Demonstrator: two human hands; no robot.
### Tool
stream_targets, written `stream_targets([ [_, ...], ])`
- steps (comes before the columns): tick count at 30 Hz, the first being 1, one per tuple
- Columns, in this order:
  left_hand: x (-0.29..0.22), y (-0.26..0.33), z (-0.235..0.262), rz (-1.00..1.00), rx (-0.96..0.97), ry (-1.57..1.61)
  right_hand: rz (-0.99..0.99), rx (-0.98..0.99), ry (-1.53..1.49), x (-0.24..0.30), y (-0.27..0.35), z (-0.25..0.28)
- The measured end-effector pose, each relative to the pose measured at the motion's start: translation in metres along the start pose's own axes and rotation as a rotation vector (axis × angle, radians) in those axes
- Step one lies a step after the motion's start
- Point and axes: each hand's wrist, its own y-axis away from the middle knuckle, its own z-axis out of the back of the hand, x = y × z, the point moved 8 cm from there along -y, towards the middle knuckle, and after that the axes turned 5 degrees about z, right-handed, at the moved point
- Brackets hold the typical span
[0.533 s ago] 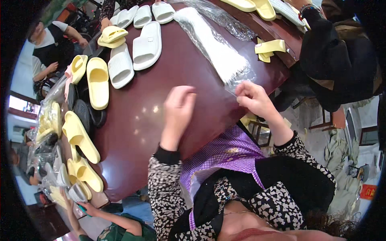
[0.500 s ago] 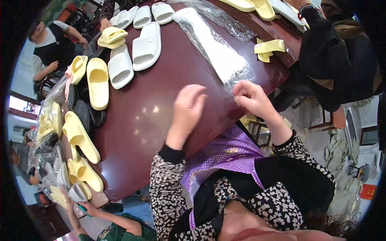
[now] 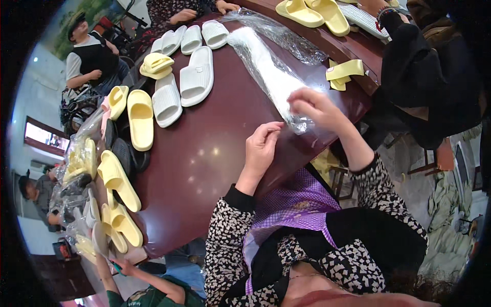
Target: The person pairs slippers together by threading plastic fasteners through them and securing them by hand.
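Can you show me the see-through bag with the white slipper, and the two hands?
clear plastic bag holding a white slipper (image 3: pixel 266 71), head view, bag's middle
left hand (image 3: pixel 262 149), head view, back
right hand (image 3: pixel 318 108), head view, knuckles

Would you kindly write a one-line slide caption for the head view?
Both hands, left hand and right hand, pinch the open end of a clear plastic bag holding a white slipper on a dark red table.

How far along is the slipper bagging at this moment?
Done: white slippers already sit inside the clear bag. In hand: right hand and left hand pinch the bag's open end. Left: loose white slippers and yellow slippers lie unbagged on the table.
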Motion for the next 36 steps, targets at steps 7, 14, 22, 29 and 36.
stream_targets([
  [7,0.002,0.015,-0.005,0.154,0.036,0.129,0.380,0.238,1.019,-0.038,-0.081,-0.013],
  [14,-0.002,0.032,0.008,0.203,-0.069,0.197,0.213,0.324,1.204,-0.080,-0.107,-0.028],
  [22,-0.019,0.071,0.020,0.239,-0.158,0.199,0.102,0.295,1.194,-0.093,-0.136,-0.015],
  [29,-0.033,0.120,0.044,0.259,-0.237,0.272,0.022,0.247,1.206,-0.091,-0.140,-0.010],
  [36,-0.044,0.162,0.060,0.215,-0.306,0.327,-0.013,0.198,1.205,-0.095,-0.143,-0.001],
])
